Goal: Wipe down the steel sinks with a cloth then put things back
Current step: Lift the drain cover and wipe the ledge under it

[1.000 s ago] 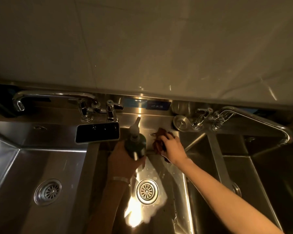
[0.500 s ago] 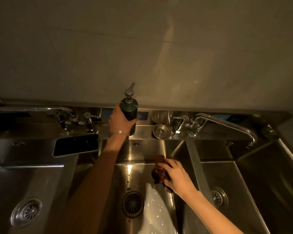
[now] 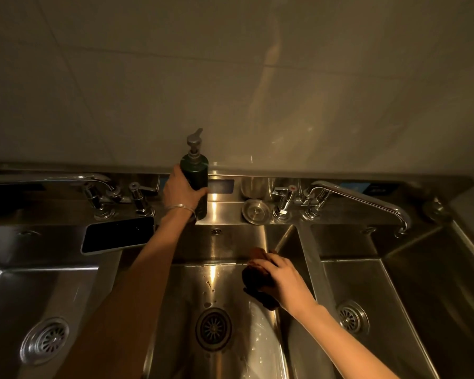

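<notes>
Now left hand (image 3: 179, 191) grips upright soap bottle (image 3: 197, 175), seemingly on ledge (image 3: 225, 212); right hand (image 3: 283, 280) clutches cloth (image 3: 253, 277) against middle sink (image 3: 192, 285).

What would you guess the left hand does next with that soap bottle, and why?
Probably it sets the soap bottle down on the back ledge and lets go: the left hand grips it upright just over that ledge, while the right hand holds the cloth in the back corner of the middle sink.
</notes>
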Motion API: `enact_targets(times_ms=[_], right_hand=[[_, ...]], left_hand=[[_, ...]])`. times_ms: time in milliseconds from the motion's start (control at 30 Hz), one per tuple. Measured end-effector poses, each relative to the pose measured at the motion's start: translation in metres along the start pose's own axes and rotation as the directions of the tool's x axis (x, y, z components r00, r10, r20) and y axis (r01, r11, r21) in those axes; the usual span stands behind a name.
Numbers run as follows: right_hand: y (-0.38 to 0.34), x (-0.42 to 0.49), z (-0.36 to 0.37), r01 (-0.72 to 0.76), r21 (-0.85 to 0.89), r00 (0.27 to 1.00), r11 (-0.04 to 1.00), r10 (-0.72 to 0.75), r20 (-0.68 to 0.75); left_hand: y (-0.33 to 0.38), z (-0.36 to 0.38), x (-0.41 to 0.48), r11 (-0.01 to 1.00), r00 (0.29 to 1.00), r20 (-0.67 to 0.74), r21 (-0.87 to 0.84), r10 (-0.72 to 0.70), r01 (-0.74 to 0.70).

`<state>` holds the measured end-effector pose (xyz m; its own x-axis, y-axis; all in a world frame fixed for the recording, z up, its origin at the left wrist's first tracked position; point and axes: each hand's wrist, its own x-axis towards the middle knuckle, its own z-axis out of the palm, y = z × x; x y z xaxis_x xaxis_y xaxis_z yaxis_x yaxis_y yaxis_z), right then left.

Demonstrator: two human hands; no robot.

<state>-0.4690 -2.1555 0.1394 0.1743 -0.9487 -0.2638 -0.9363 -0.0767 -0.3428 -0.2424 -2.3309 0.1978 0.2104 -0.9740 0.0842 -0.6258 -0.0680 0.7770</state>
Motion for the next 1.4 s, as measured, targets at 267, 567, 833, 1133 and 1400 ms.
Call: enact_targets(times_ms=[267,567,833,1133,1400], right_hand=[[0.014,-0.009,0.003,-0.036,0.057,0.999,0.998,0.037,-0.011],[0.039,-0.002,-0.012,-0.069,0.035,0.996,0.997,0.071,-0.055],[0.063,0.001,-0.030,-0.050,0.004,0.995,0.999,0.051,-0.090],[0.067,0.019,-0.036,-0.028,-0.035,0.995,0.999,0.025,-0.098],[0.044,0.057,-0.034,0.052,-0.118,0.995,0.992,-0.062,-0.082]], left_hand=[[0.004,-0.001,-0.011,0.992,0.997,0.029,-0.107,-0.068,0.071],[0.018,0.074,-0.070,0.904,0.938,0.032,0.255,0.346,-0.343],[0.024,0.156,-0.032,0.788,0.826,0.483,0.368,0.292,-0.493],[0.010,0.136,-0.048,0.726,0.788,0.418,0.341,0.452,-0.597],[-0.094,0.051,-0.124,0.778,0.802,0.449,0.301,0.394,-0.551]])
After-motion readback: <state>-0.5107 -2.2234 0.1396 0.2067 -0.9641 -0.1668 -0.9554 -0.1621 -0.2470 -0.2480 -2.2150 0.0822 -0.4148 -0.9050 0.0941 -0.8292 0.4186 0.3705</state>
